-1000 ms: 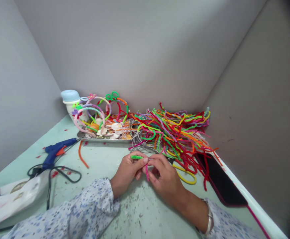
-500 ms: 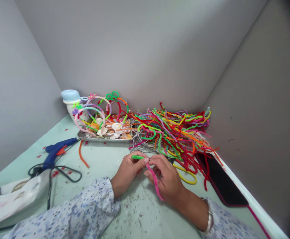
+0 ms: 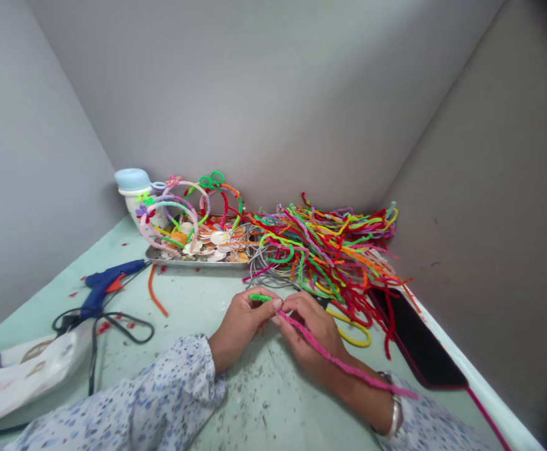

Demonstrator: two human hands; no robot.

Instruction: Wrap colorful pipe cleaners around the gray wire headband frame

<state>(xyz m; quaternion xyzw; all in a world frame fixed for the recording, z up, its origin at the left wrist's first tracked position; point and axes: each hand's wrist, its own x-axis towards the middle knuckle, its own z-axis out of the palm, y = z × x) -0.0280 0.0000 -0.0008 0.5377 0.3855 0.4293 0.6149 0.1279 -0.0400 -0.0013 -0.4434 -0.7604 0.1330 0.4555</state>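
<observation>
Currently, left hand (image 3: 243, 322): pinching green fuzzy stem (image 3: 259, 297)
Right hand (image 3: 311, 329): gripping pink stem (image 3: 330, 357)
Far left: bottle (image 3: 137, 194)

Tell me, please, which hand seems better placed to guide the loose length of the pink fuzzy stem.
Probably the right hand: the pink fuzzy stem trails from the fingertips across it and its forearm, while the left hand holds the green fuzzy piece.

Pink pipe cleaner (image 3: 334, 358): fuzzy, slightly wavy, extending from the pinched fingertips across the wrist to the patterned sleeve; green fuzzy piece (image 3: 259, 297): short, nearly horizontal, lying along the gripping fingers at the opposite side.
</observation>
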